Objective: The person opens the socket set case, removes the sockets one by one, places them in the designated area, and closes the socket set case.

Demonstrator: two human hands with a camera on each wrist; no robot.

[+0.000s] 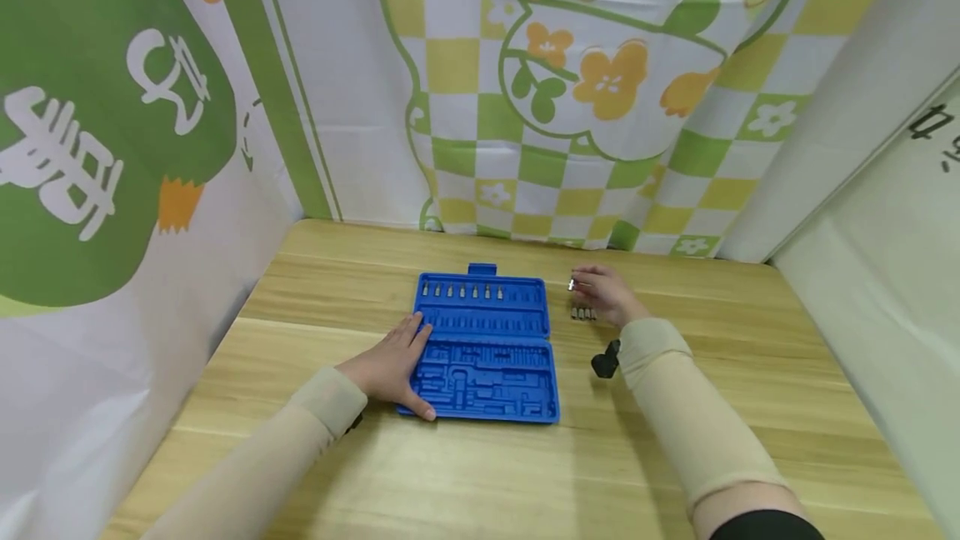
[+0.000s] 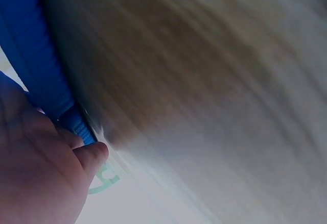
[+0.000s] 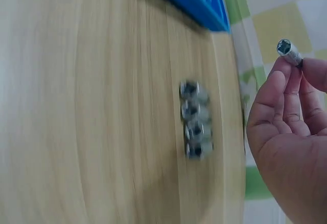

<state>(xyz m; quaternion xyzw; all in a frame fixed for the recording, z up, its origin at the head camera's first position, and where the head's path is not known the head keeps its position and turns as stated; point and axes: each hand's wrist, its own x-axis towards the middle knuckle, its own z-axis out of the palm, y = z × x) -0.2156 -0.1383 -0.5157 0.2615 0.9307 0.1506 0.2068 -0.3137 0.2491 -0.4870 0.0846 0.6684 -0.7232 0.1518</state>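
Observation:
An unfolded blue plastic tool case (image 1: 487,323) lies on the wooden table, with several small metal sockets (image 1: 462,292) lined up in the slots of its far half. My left hand (image 1: 392,361) rests on the case's left side, fingers spread over the edge and thumb at the near left corner. To the right of the case, my right hand (image 1: 603,294) pinches a small socket (image 3: 290,52) between thumb and fingertips, its hollow end showing in the right wrist view. Below that hand, several more sockets (image 3: 195,120) stand in a short row on the table.
A blue latch tab (image 1: 482,269) juts from the case's far edge. Patterned green and white curtain cloth (image 1: 555,157) hangs behind the table (image 1: 465,482), with white cloth at both sides. A black piece (image 1: 605,359) sits by the right wrist.

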